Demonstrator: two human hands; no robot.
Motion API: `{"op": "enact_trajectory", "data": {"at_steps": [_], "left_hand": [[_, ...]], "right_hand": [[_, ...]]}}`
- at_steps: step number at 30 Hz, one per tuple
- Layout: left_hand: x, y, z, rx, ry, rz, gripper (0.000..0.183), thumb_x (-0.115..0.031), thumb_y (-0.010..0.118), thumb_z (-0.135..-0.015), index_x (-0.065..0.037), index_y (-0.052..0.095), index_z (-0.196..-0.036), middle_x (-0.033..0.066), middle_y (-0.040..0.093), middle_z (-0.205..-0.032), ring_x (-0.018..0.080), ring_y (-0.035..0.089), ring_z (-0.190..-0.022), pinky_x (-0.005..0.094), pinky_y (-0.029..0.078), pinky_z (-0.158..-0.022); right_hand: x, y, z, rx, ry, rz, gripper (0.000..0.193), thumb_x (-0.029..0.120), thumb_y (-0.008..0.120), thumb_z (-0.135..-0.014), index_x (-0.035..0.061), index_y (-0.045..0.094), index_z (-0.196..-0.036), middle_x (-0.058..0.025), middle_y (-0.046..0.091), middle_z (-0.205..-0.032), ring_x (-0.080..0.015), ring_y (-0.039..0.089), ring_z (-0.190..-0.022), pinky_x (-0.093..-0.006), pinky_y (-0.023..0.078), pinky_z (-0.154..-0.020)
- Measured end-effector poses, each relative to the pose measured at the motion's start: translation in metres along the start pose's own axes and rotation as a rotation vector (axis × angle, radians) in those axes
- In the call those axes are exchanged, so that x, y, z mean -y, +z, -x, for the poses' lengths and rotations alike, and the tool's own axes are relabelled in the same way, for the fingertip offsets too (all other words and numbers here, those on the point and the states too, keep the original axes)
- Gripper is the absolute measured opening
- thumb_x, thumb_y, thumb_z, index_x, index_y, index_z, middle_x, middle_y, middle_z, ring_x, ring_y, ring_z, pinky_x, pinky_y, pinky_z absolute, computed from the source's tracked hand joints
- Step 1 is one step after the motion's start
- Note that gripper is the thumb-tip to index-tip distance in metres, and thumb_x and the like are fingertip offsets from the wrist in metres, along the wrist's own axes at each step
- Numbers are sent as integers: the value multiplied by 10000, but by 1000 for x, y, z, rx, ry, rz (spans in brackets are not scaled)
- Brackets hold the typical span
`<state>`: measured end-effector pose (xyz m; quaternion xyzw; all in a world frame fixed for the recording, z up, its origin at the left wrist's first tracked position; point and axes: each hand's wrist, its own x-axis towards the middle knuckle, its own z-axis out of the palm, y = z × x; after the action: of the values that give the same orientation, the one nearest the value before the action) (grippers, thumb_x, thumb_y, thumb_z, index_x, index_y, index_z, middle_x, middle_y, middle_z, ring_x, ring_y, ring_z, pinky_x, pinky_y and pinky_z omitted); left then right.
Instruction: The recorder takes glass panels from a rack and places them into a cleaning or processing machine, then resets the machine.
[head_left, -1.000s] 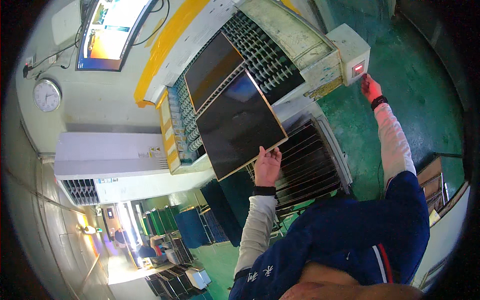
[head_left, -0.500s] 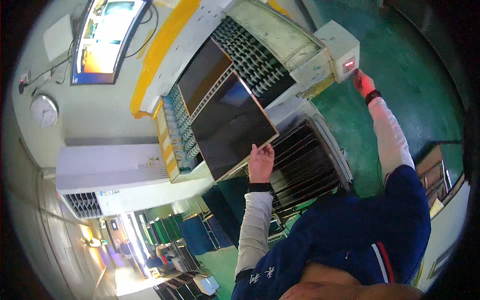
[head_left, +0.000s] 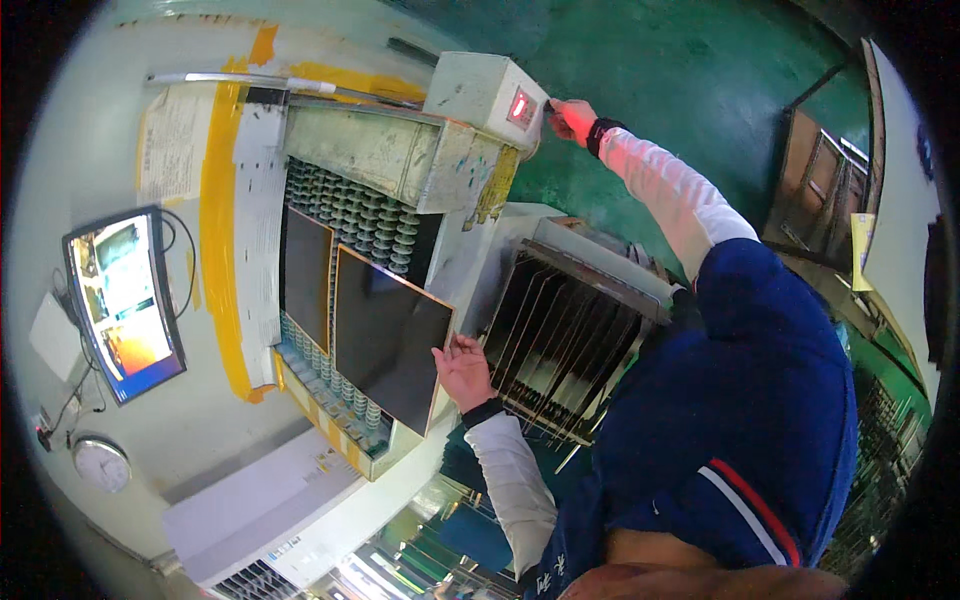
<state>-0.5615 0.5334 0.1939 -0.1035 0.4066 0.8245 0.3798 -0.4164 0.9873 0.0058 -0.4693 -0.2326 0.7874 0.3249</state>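
My left hand (head_left: pixel 465 372) is at the near edge of a large dark rectangular panel (head_left: pixel 385 330) with a thin copper-coloured rim. Its thumb overlaps that edge and the fingers are loosely bent and apart. A second dark panel (head_left: pixel 307 280) lies just beyond, and both rest on a conveyor bed of ridged rollers (head_left: pixel 355 215). My right arm stretches out to a pale control box (head_left: pixel 475 95) with a red lit display (head_left: pixel 521 107). My right hand (head_left: pixel 573 120) is closed at the box's side; its fingertips are around something small and dark that I cannot make out.
Close to my body stands a rack (head_left: pixel 570 330) holding several upright dark panels. Left of the conveyor are a wall-mounted screen (head_left: pixel 125 300), a round clock (head_left: pixel 101 464) and a white cabinet (head_left: pixel 270 500). Brown boards (head_left: pixel 815 185) lean at the right above the green floor.
My view has turned, so the conveyor and box appear farther left. The right hand stays at the box's side. The left hand remains at the panel's edge, and its fingers look looser.
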Motion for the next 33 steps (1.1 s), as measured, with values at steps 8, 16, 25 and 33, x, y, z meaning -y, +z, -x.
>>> {"op": "enact_trajectory", "data": {"at_steps": [8, 16, 25, 33], "left_hand": [[4, 2, 4, -31, 46, -67, 385, -339, 510, -922, 3, 533, -1099, 136, 574, -1117, 227, 529, -915, 335, 463, -824], [-9, -19, -1, 7, 53, -100, 342, -289, 515, -917, -26, 543, -1134, 119, 594, -1117, 226, 565, -921, 334, 478, -824], [27, -38, 31, -10, 4, -367, 394, -347, 454, -948, -42, 530, -1185, 111, 580, -1113, 206, 542, -949, 322, 471, -831], [86, -83, 92, -173, 221, -1487, 448, -311, 575, -888, -18, 511, -1221, 147, 600, -1101, 272, 566, -1001, 365, 447, -839]], "right_hand": [[7, -2, 6, 66, 12, -45, 297, 322, 591, -860, 48, 578, -745, -54, 577, -641, -164, 510, -477, -304, 393, -419], [5, -1, 7, 68, 38, -27, 277, 331, 570, -887, 79, 544, -773, -26, 543, -638, -145, 494, -494, -300, 424, -454], [3, 6, 4, 50, 53, 10, 304, 346, 555, -895, 72, 555, -764, -32, 566, -665, -151, 518, -533, -306, 436, -469], [-2, -2, -14, 31, 27, 16, 305, 343, 523, -914, 72, 568, -783, -31, 572, -668, -143, 497, -506, -290, 417, -461]]}}
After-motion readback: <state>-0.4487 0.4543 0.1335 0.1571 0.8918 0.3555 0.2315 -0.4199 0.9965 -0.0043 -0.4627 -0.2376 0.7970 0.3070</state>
